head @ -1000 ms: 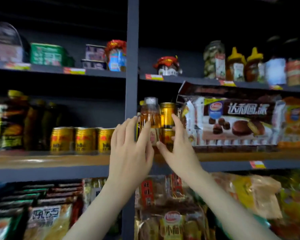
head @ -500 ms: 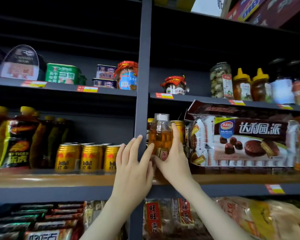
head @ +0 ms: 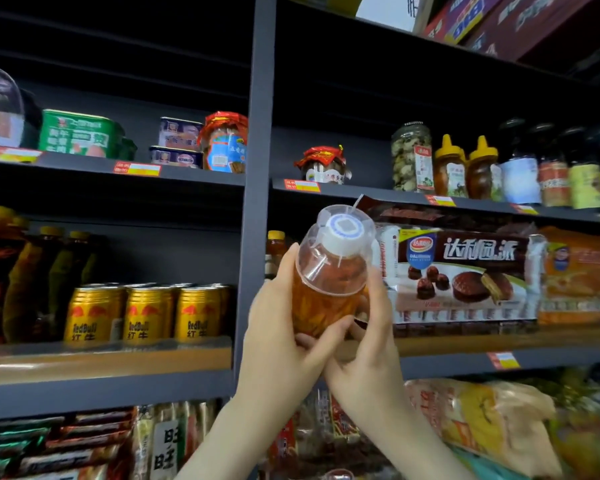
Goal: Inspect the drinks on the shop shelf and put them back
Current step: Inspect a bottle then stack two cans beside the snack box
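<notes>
Both hands hold one bottle [head: 328, 292] of amber drink up in front of the middle shelf [head: 118, 362], clear of the board and tipped so its top faces us. The left hand [head: 284, 337] wraps its fingers round the bottle's left side, thumb across the lower front. The right hand [head: 371, 351] has its fingers closed up the right side. A clear dome covers the white cap [head: 342, 233], which carries a blue ring print too small to read, and the bottle's own label cannot be made out.

Left of the upright post stand gold cans [head: 142, 313] marked "RedBull" with 红牛 beneath. Just right of the bottle lies a brown pie pack [head: 465, 271] reading 达利园·派, with a Daliyuan badge. Red-and-yellow price tags [head: 137, 169] are clipped along the shelf edges, their figures blurred. On the lower shelf a snack bag [head: 163, 445] shows 旺旺.
</notes>
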`<control>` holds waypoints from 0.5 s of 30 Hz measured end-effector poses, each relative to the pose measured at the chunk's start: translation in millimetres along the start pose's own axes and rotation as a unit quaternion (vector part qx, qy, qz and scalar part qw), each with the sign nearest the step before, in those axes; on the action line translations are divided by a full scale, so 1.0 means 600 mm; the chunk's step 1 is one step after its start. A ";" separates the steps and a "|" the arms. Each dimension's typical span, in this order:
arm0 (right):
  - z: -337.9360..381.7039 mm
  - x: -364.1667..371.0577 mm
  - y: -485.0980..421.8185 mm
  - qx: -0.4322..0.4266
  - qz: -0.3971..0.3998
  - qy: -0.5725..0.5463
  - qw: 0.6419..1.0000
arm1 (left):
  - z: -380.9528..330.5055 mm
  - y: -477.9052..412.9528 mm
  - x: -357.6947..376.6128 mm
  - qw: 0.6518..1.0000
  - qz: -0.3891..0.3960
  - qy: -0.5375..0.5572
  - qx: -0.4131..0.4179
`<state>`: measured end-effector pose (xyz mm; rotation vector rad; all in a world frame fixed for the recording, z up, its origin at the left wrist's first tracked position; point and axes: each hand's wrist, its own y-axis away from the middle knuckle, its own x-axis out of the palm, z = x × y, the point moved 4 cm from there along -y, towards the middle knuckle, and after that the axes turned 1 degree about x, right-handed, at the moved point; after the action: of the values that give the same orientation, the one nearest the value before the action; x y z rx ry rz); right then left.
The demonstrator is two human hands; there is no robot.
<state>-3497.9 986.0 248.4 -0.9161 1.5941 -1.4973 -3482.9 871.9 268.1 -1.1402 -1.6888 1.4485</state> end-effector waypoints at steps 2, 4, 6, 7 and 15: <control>0.011 -0.046 0.014 0.055 0.056 0.029 0.996 | -0.020 0.026 0.020 0.995 0.038 0.073 -0.055; 0.014 -0.100 0.039 0.143 0.140 0.052 0.978 | -0.026 0.065 0.058 0.977 0.074 0.159 -0.124; 0.006 -0.155 0.085 0.240 0.197 0.068 0.948 | -0.026 0.112 0.115 0.931 0.138 0.258 -0.218; 0.001 -0.184 0.113 0.287 0.204 0.069 0.933 | -0.026 0.139 0.148 0.905 0.177 0.291 -0.254; 0.000 -0.456 0.387 0.602 -0.010 -0.073 0.795 | -0.112 0.386 0.368 0.719 0.443 0.370 -0.388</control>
<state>-3373.0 1241.7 30.0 -0.2536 0.2663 -1.9329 -3469.5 1105.0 38.9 -2.7998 -1.1134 0.3826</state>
